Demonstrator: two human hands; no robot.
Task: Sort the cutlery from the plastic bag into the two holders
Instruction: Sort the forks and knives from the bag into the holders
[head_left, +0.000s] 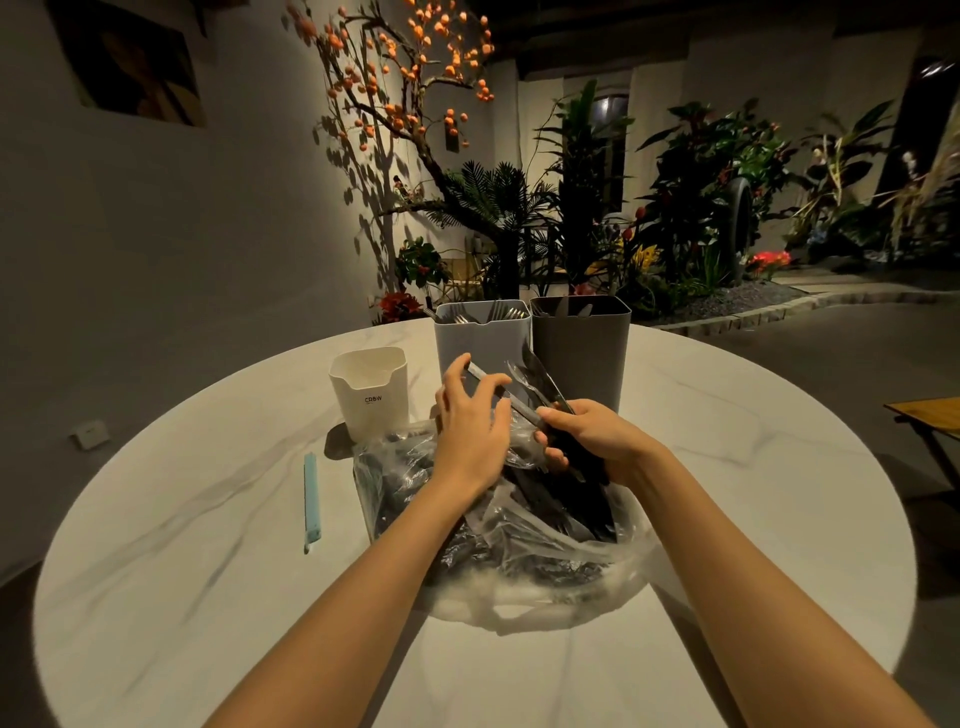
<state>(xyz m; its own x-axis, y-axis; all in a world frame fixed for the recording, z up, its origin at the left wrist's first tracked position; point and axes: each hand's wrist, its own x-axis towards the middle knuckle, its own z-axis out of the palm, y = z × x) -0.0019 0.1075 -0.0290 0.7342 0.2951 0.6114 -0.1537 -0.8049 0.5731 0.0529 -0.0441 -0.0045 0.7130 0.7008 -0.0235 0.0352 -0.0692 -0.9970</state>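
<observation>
Several pieces are bunched in your right hand (587, 441); your left hand (470, 415) pinches one handle; draw it straight out, then drop it into the matching holder (483, 338).

Table: round white marble-look table (218, 519) carries everything.
Centre: clear plastic bag of dark-handled cutlery (519, 525).
Behind bag: light grey square holder (480, 338) left, dark grey square holder (582, 348) right, touching.
Left of holders: cream plastic cup (370, 392).
Left of bag: pale blue bag-sealing clip (311, 501).
</observation>
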